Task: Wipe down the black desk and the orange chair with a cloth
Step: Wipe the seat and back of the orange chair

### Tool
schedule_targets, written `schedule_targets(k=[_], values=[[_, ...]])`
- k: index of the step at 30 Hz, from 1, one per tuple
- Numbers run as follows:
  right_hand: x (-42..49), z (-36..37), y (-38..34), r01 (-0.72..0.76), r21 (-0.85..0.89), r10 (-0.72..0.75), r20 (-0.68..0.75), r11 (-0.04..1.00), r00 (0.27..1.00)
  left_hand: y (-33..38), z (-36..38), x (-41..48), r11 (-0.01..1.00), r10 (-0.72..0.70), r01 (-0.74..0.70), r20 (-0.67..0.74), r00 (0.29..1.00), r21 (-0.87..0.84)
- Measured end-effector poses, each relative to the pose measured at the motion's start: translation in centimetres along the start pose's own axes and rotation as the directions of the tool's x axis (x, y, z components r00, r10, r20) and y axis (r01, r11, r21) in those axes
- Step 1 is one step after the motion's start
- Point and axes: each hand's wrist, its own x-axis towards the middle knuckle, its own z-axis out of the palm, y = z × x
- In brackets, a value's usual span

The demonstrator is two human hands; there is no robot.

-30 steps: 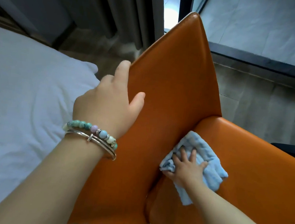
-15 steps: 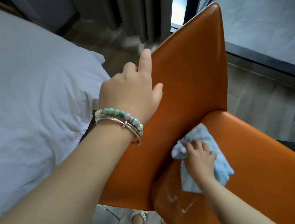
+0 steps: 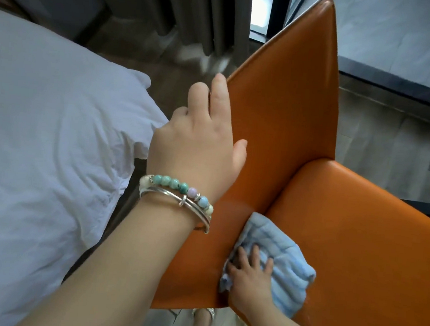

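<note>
Fingers [image 3: 254,254] of right hand [image 3: 249,276] spread on ribbed blue cloth [image 3: 287,262]; left hand [image 3: 197,148] clasps smooth orange chair [image 3: 286,112].

Dim, soft daylight from the far window [image 3: 260,8], blown out white; faint sheen on the chair [image 3: 343,171]; blurred curtain hem [image 3: 215,61]; bent edges.

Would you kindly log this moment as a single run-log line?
phase: wiping | right hand: flat, pressing blue cloth on orange chair seat near backrest | left hand: holds backrest edge
</note>
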Motion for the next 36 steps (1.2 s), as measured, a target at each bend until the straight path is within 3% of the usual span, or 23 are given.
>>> schedule_targets(k=[3, 5, 7, 9, 14, 16, 18, 22, 24, 26, 29, 30, 32, 34, 36], values=[[-0.1, -1.9, 1.0, 0.06, 0.014, -0.058, -0.116, 0.998, 0.992, 0.4, -0.1, -0.1, 0.999, -0.004, 0.004, -0.002, 1.0, 0.034], [0.3, -3.1, 1.9, -0.043, 0.084, 0.064, -0.275, 0.996, 0.959, 0.4, -0.1, -0.1, 0.999, -0.013, 0.013, -0.004, 1.0, 0.051], [1.0, -3.0, 1.9, -0.137, 0.121, 0.166, -0.274, 0.983, 0.947, 0.5, -0.1, 0.0, 0.998, -0.023, 0.023, -0.009, 1.0, 0.063], [1.4, -2.6, 0.8, -0.179, 0.102, 0.195, -0.179, 0.979, 0.964, 0.5, 0.0, 0.0, 0.997, -0.024, 0.025, -0.015, 1.0, 0.069], [-0.6, -2.0, -1.0, -0.058, -0.024, 0.052, -0.207, 0.998, 0.977, 0.5, 0.1, 0.0, 0.997, -0.017, 0.02, -0.032, 0.999, 0.07], [-1.1, -1.7, -1.5, -0.044, -0.053, 0.039, -0.094, 0.998, 0.995, 0.5, 0.1, -0.1, 0.997, -0.02, 0.023, -0.04, 0.999, 0.068], [-1.2, -1.5, -1.3, -0.027, -0.033, 0.023, -0.121, 0.999, 0.992, 0.4, 0.2, 0.0, 0.998, -0.014, 0.017, -0.045, 0.999, 0.065], [-2.3, 0.1, 0.3, 0.232, -0.047, -0.237, -0.173, 0.971, 0.956, 0.5, 0.2, -0.1, 0.999, -0.011, 0.013, -0.048, 0.999, 0.052], [-3.2, 0.1, 1.5, 0.277, -0.066, -0.285, -0.221, 0.959, 0.933, 0.4, 0.1, 0.0, 0.998, -0.011, 0.013, -0.044, 0.999, 0.065], [-2.9, -0.4, 3.0, 0.239, 0.004, -0.217, -0.401, 0.971, 0.89, 0.4, 0.2, -0.1, 0.997, -0.009, 0.012, -0.036, 0.999, 0.071], [-0.5, -3.0, 5.1, 0.061, 0.207, 0.058, -0.522, 0.976, 0.851, 0.5, 0.4, 0.0, 0.998, -0.01, 0.013, -0.041, 0.999, 0.069], [0.3, -4.0, 5.3, 0.0, 0.188, 0.093, -0.486, 0.982, 0.869, 0.5, 0.4, 0.0, 0.997, -0.011, 0.014, -0.041, 0.999, 0.075], [1.7, -4.1, 5.0, -0.066, 0.145, 0.103, -0.265, 0.987, 0.959, 0.5, 0.5, 0.0, 0.996, -0.011, 0.014, -0.036, 0.999, 0.089], [1.9, -2.1, 4.1, -0.047, 0.096, 0.056, -0.095, 0.994, 0.994, 0.5, 0.5, 0.0, 0.995, -0.009, 0.012, -0.03, 1.0, 0.098], [0.3, 0.1, 3.3, 0.042, 0.077, -0.038, -0.06, 0.996, 0.997, 0.6, 0.3, 0.0, 0.997, -0.002, 0.004, -0.029, 1.0, 0.074]])
